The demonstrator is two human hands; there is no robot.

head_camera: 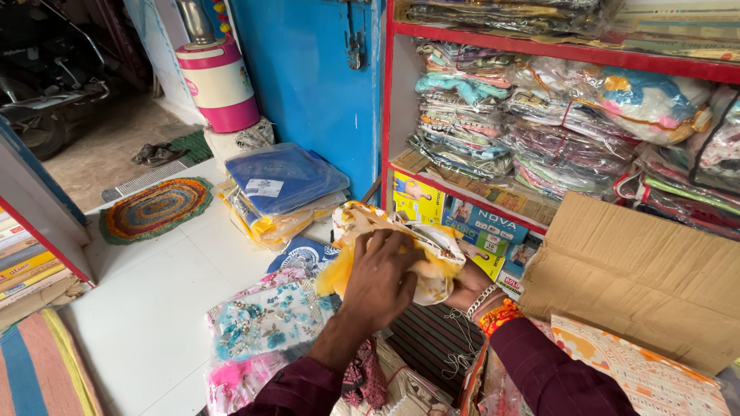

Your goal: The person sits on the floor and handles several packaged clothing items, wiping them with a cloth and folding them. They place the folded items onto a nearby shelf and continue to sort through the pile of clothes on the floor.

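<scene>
At the centre of the frame we grip a yellow-and-white folded garment in a clear plastic packet (401, 243). Our left hand (381, 277) lies curled over its top, fingers pressing into the plastic; our right hand (466, 286) cups it from beneath, mostly hidden behind the packet. To handle it well, we judge both hands should keep the slippery wrap flat and supported from below. The right fingers cannot be made out. The brown cardboard box flap (640, 270) at right covers what lies behind it, and the shelf of wrapped cloth (539, 131) runs off the frame's edge.
</scene>
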